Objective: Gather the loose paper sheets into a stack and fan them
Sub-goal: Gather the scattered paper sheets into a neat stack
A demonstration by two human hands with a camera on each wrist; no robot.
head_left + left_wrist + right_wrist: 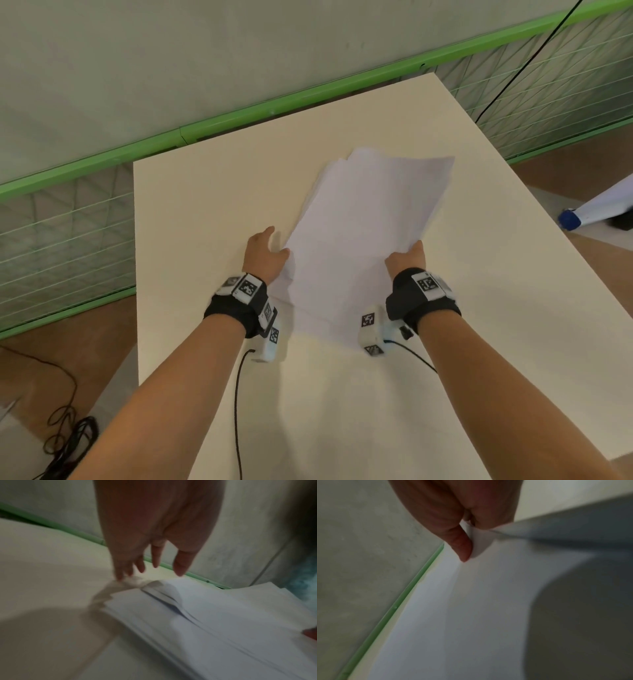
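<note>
Head view: a stack of white sheets (363,226) lies on the cream counter (205,205), angled from near centre toward the far right, its far corners splayed slightly so several edges show. The left hand (265,253) sits at the stack's near left edge, fingers hidden behind the knuckles and the paper. The right hand (407,258) holds the near right edge of the top sheets, which lift a little off the counter. Both wrists carry black bands with white marker blocks. A green rail (239,116) with mesh runs behind the counter.

Left wrist view: the left hand's (154,527) fingers (180,563) point down, spread and fairly straight; the outermost fingertips touch a curled paper corner at the edge of the sheets (214,622). The grip is spread, not closed round anything. Stepped edges show along the stack's side. The picture is blurred.

Right wrist view: the right hand (458,511) pinches the sheets (471,601) between thumb (460,545) and curled fingers, the paper bending up into the grip. The counter (573,499) lies beyond.
</note>
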